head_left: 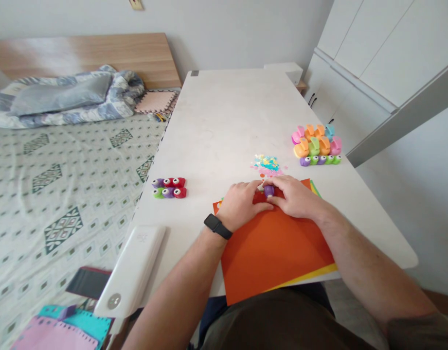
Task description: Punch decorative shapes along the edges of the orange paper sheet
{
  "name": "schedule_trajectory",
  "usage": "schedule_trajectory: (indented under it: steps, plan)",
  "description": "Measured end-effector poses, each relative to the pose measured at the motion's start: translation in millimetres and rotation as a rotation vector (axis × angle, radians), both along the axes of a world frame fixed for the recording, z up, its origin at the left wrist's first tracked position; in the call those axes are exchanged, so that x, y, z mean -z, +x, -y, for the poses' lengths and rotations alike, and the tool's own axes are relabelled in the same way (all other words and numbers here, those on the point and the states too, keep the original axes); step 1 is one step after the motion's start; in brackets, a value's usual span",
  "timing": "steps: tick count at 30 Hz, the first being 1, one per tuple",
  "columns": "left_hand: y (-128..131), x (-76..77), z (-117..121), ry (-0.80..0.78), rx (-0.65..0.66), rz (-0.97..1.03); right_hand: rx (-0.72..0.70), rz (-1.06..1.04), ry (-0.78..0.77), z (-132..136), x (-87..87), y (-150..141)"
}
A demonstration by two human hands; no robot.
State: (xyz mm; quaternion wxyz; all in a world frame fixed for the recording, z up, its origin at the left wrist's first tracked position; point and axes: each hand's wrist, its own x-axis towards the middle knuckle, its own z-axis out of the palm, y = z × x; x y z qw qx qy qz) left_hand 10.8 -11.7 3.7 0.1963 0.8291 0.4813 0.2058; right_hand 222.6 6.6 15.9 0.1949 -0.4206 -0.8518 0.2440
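Note:
A small purple craft punch (269,191) sits at the far edge of a sheet of orange paper (275,248). My right hand (295,197) grips it, with the thumb near and the index finger on the far side. From the left, my left hand (241,204), below a black watch, holds the paper's far edge; its thumb and index finger reach close to the punch. The fingertips partly cover the spot where punch and paper meet. Just beyond lies a scatter of blue, yellow and pink paper bits (267,164).
Red, purple and green punches (169,188) stand in two rows on the left. More colourful punches (316,146) are grouped at the right. A long white device (132,272) lies on the white table's (227,112) left edge, beside a bed (74,170). Yellow paper (311,276) shows under the orange.

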Motion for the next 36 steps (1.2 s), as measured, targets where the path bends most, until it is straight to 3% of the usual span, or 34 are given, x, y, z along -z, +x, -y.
schedule_trajectory:
  steps: [9, 15, 22, 28, 36]
  plan:
    - [-1.0, 3.9, 1.7, -0.002, -0.045, -0.052, 0.091, -0.139, -0.045, -3.3, -4.4, 5.3]
    - [0.2, 0.4, 2.6, 0.002, -0.05, -0.071, 0.313, -0.265, -0.095, -11.0, 0.7, 12.0]
    - [1.0, -0.2, 5.0, 0.017, -0.042, -0.093, 0.432, -0.629, -0.235, -24.0, 11.8, 19.3]
    - [1.4, -1.8, 6.1, 0.025, -0.038, -0.108, 0.457, -0.697, -0.329, -22.3, 5.7, 16.0]
    - [1.6, -4.6, 7.2, 0.033, -0.029, -0.136, 0.45, -0.724, -0.367, -24.8, 12.2, 17.3]
